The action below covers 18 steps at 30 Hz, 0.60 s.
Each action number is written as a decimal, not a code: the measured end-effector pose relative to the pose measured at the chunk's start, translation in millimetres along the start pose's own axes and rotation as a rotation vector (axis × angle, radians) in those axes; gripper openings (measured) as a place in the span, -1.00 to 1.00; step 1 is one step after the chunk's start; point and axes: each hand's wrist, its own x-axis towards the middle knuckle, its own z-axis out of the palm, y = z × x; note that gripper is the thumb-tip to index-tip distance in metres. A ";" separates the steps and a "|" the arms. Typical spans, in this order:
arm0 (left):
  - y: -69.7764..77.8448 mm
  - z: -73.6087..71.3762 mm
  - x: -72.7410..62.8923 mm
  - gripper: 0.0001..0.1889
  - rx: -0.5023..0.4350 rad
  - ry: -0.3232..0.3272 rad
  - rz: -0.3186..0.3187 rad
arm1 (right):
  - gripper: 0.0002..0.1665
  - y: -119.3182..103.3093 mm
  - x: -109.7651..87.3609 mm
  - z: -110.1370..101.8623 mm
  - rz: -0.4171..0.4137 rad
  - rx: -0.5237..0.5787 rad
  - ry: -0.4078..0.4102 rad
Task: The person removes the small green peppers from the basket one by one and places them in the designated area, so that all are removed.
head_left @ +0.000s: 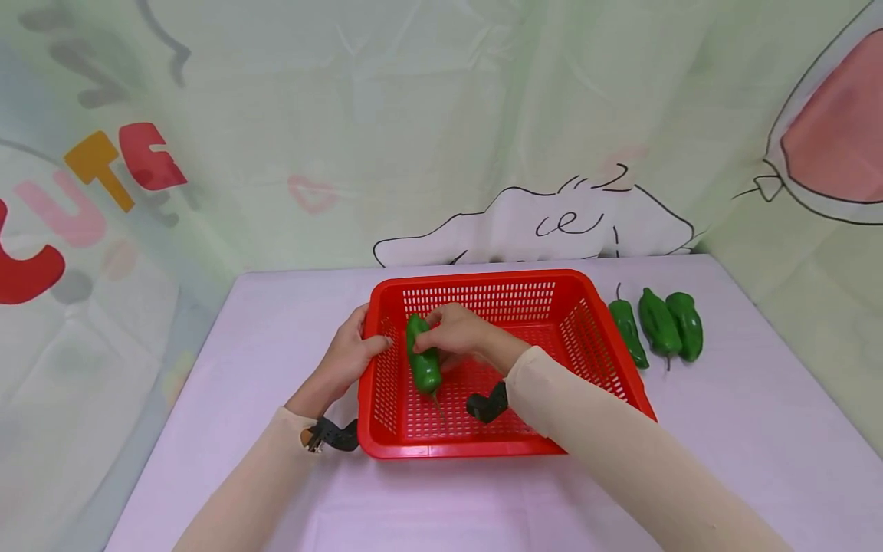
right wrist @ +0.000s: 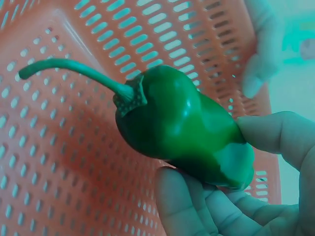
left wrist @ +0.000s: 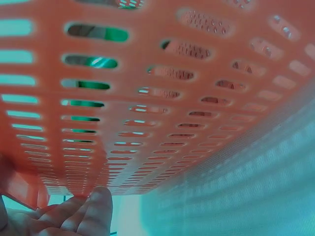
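Observation:
A green pepper (head_left: 423,360) with a long curved stem is pinched between the thumb and fingers of my right hand (head_left: 458,333), inside the red basket (head_left: 476,448) near its left wall. In the right wrist view the pepper (right wrist: 172,118) is large, its stem pointing left. My left hand (head_left: 352,349) grips the basket's left rim, thumb over the inside and fingers outside. From the left wrist view, the fingers (left wrist: 98,206) lie along the outer slotted wall, and bits of green show through the slots.
To the right of the basket, a slim green pepper (head_left: 628,333) and two wider ones, a left pepper (head_left: 658,322) and a right pepper (head_left: 686,326), lie on the pale tablecloth (head_left: 752,429). A printed curtain (head_left: 441,115) hangs behind the table.

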 end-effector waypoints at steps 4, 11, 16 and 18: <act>-0.3 0.2 -0.1 -0.26 -0.002 0.008 -0.009 | -0.39 -1.6 -5.2 -8.5 -0.003 0.030 0.014; -0.9 0.6 1.2 -0.27 0.001 0.015 -0.004 | -0.37 -3.5 -12.4 -22.4 -0.027 0.046 0.040; -1.1 0.6 1.0 -0.28 0.003 0.015 -0.002 | -0.34 -5.0 -17.3 -29.9 -0.031 0.055 0.061; -1.0 0.7 0.7 -0.28 0.004 0.013 0.001 | -0.35 -6.0 -20.7 -32.6 -0.035 0.065 0.064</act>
